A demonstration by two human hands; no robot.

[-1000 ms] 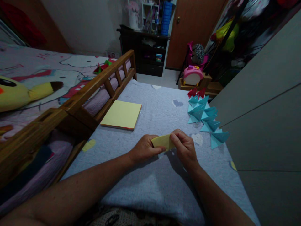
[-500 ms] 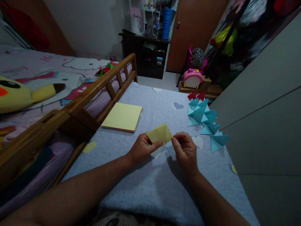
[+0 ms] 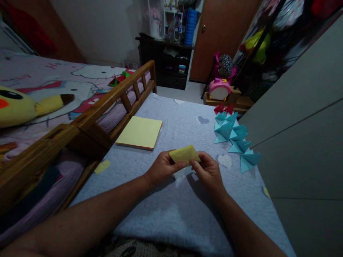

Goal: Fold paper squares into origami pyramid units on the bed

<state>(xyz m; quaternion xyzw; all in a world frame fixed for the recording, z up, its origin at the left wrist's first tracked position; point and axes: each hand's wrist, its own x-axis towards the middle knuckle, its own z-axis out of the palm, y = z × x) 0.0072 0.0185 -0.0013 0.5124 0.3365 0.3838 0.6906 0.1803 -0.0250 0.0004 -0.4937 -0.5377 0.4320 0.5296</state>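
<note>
A small folded piece of yellow paper (image 3: 184, 154) is held above the pale blue cloth surface (image 3: 166, 210). My left hand (image 3: 162, 167) grips its left end, with the thumb along the lower edge. At the right end, my right hand (image 3: 209, 170) pinches the paper between thumb and fingers. Both thumbs lie on the near side, and the fingers behind the paper are partly hidden. A stack of square yellow sheets (image 3: 140, 132) lies flat beyond my left hand.
Several folded teal paper pieces (image 3: 225, 132) and red ones (image 3: 223, 108) stand along the right edge. A wooden rail (image 3: 115, 96) borders the left, with a yellow plush toy (image 3: 18, 107) beyond it. A white cabinet (image 3: 302, 142) stands at the right.
My right hand has moved left and now holds the paper's right end with its thumb in front. The paper has tilted, its right end lower. My left hand stays nearly in place.
</note>
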